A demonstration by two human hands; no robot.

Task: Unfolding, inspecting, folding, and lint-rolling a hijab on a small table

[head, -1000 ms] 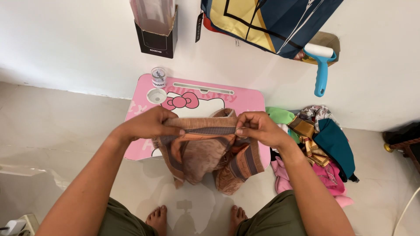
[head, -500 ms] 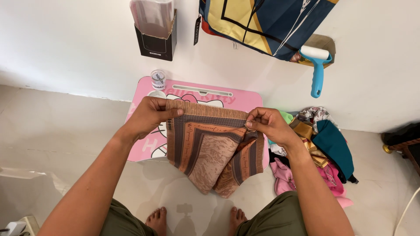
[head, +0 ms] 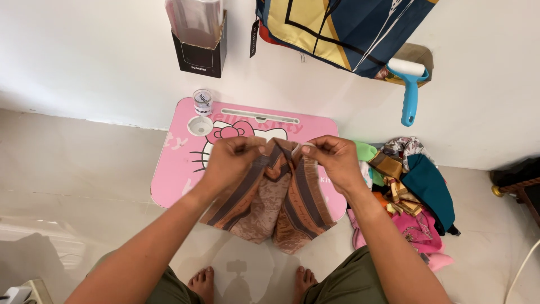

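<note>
Both hands are now drawn closer together than a half-second ago, bunching the scarf [head: 275, 197] that had been stretched wide between them. Left hand [head: 228, 163] and right hand [head: 332, 163] are each pinching the brown striped cloth's top edge, fingers curled shut on it, forearms reaching forward from the lower corners. It is hanging in folds over the near edge of the pink counter [head: 180, 169]. A heap of coloured cloths [head: 416, 191] is lying on the floor just right of it.
</note>
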